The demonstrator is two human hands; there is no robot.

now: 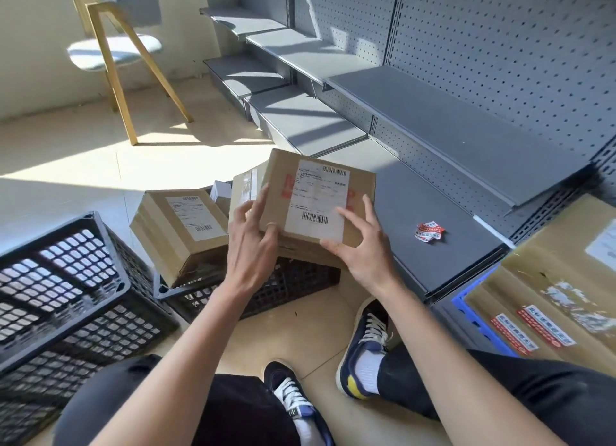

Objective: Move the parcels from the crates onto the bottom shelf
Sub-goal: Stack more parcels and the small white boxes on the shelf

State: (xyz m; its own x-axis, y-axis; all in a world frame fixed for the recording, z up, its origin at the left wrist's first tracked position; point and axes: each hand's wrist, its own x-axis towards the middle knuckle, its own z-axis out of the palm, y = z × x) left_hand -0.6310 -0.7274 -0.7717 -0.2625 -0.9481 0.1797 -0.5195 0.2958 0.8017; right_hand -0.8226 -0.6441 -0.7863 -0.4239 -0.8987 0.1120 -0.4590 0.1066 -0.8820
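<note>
Both hands, left (251, 242) and right (361, 245), are holding the parcel (316, 202) by its near corners, grip clamped, above the crate (266, 289). Keeping it level, swing it right and set it flat on the bottom shelf (433, 232), avoiding the tape scrap (429, 232).

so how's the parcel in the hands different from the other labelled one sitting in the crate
The held parcel is up off the crate, gripped by the left hand and right hand; the crate parcel rests tilted in the black crate, untouched. The held parcel shows red print beside its label; the crate parcel shows none. Both are brown cardboard boxes with white barcode labels on top.
</note>
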